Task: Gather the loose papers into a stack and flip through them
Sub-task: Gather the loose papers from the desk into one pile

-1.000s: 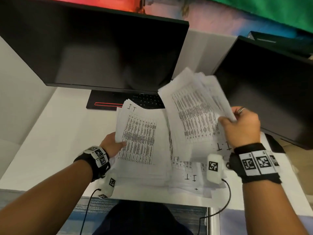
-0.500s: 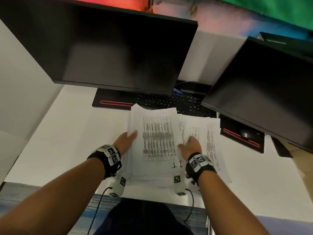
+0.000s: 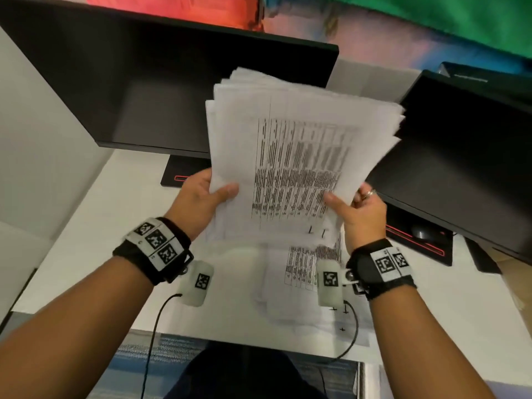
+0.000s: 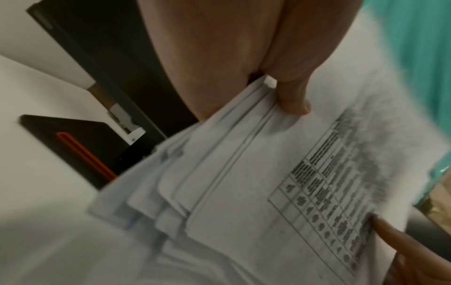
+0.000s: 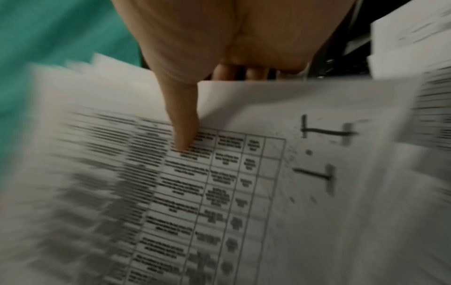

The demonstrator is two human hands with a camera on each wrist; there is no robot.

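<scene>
Papers (image 3: 290, 156) raised as one uneven stack above the desk (image 3: 86, 226), centre of head view, leaning toward 12 o'clock, edges fanned and not squared; top sheet shows a printed table, text blurred, unreadable; left to right now; left monitor (image 3: 161, 82) at 10 o'clock, screen dark, its black base with a red stripe (image 3: 177, 177) just behind the left hand; left hand (image 3: 198, 201) at 9 o'clock of the stack, thumb curled over the top sheet, fingers hidden behind, gripping the left edge; left wrist view shows the thumb (image 4: 292, 100) pressed on the sheets (image 4: 244, 173), several layered edges stepping out below it; wrist band with square markers (image 3: 155, 246) on the left forearm; more sheets (image 3: 302, 283) lying flat on the desk at 6 o'clock under the raised stack, overlapping, not gathered; right hand (image 3: 362, 214) at 4 o'clock of the stack, thumb on the printed face, fingers curled behind the right edge, ring on one finger; right wrist view shows the thumb (image 5: 185, 125) pinning the table print, fingertips (image 5: 253, 71) tucked behind the sheet edge; right monitor (image 3: 466, 156) at 2 o'clock, dark; mouse (image 3: 421, 231) on a black pad at 3 o'clock beneath it; green cloth (image 3: 431, 18) at 1 o'clock, far back.
</scene>
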